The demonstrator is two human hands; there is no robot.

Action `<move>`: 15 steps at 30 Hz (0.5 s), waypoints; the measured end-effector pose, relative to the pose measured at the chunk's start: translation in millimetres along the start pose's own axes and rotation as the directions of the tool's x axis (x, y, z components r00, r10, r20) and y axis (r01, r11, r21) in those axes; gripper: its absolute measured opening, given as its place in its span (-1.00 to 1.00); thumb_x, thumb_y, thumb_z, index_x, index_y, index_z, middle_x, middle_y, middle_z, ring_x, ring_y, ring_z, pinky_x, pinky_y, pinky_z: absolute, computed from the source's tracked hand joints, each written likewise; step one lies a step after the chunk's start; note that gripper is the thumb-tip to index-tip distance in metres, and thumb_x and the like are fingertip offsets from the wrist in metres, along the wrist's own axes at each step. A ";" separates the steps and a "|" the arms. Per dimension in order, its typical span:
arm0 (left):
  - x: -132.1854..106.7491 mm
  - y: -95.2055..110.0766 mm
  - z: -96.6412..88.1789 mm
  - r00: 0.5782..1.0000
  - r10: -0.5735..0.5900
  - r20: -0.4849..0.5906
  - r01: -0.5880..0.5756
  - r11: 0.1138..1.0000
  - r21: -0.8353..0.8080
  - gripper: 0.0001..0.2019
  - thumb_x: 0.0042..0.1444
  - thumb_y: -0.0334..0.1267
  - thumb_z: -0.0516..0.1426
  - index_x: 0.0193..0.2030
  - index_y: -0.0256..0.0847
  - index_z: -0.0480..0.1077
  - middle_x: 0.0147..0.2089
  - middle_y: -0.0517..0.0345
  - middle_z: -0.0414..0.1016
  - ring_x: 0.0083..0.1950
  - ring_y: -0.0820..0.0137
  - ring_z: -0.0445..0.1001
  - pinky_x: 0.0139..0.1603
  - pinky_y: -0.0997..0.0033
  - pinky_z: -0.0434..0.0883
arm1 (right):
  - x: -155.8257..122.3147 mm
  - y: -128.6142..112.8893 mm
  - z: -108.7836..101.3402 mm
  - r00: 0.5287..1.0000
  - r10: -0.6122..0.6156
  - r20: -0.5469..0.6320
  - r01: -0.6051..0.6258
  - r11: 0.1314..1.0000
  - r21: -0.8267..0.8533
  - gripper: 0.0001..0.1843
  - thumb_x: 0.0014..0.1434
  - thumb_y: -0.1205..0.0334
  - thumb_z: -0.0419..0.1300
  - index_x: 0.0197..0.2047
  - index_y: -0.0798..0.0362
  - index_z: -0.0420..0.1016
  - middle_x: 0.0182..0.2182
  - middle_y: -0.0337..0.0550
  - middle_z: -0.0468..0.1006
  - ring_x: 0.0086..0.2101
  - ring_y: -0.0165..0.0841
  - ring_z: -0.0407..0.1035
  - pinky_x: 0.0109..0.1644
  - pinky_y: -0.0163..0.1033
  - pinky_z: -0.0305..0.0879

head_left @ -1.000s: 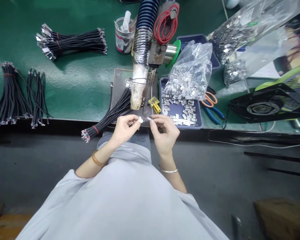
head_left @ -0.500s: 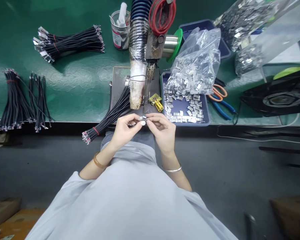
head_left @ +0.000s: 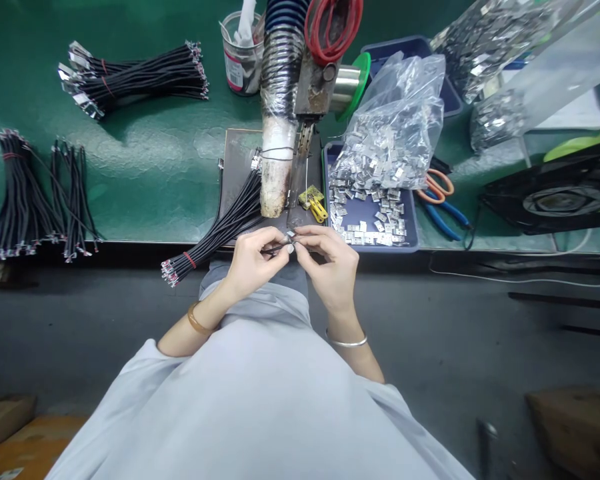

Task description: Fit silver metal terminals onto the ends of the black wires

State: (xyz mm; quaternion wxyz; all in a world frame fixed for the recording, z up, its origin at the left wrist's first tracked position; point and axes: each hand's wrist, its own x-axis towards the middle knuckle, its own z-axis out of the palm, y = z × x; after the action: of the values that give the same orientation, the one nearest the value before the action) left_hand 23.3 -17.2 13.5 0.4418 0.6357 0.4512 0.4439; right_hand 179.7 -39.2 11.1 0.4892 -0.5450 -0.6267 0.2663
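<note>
L hand [head_left: 253, 265]: pinched tight on black wire [head_left: 276, 249] end
R hand [head_left: 333, 267]: fingertips closed on small metal clip [head_left: 291, 234]
tip: line wire end square w/ clip — steady pinch, no twist

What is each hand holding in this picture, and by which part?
The left hand pinches a thin black cable near its end; the right hand pinches a small metal piece at that end. Finer detail cannot be told.

Pinched part [head_left: 291, 235] too tiny to identify, ribbed hose [head_left: 279, 47] cropped at top
</note>
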 end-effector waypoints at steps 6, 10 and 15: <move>2.5 -2.4 -7.0 0.982 -0.141 0.125 0.166 0.961 -0.221 -0.82 0.10 -0.17 0.24 -0.37 -0.23 0.40 -0.53 0.29 0.34 -0.52 0.55 0.29 -0.46 0.55 0.27 | 0.2 0.6 10.3 0.993 0.119 0.019 -0.120 0.971 0.206 -0.91 0.17 0.25 0.31 -0.38 -0.05 0.60 -0.19 -0.15 0.69 -0.22 -0.31 0.62 -0.18 -0.20 0.61; 5.4 -3.3 -9.9 0.965 -0.205 0.162 0.253 0.893 -0.372 -0.67 0.04 0.00 0.35 -0.37 -0.26 0.46 -0.55 0.25 0.39 -0.54 0.55 0.31 -0.48 0.53 0.32 | -2.9 -3.8 10.8 0.995 0.031 -0.096 -0.025 0.997 0.069 -0.92 0.23 0.25 0.30 -0.31 -0.07 0.62 -0.20 -0.15 0.70 -0.17 -0.27 0.61 -0.17 -0.17 0.60; 7.1 -2.4 -9.2 0.963 -0.242 0.117 0.269 0.869 -0.415 -0.61 -0.06 0.04 0.42 -0.43 -0.30 0.56 -0.55 0.19 0.46 -0.55 0.54 0.31 -0.50 0.52 0.31 | -8.6 -0.5 7.3 0.954 -0.149 -0.259 0.154 0.988 -0.001 -0.84 0.39 0.28 0.15 -0.17 -0.09 0.57 -0.19 -0.15 0.71 -0.13 -0.28 0.62 -0.07 -0.11 0.62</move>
State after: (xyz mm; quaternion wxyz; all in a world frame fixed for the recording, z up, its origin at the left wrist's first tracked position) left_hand 15.4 -8.3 14.3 0.6385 0.4717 0.4093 0.4498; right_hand 172.4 -46.0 6.0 0.5909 -0.5204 -0.5951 0.1608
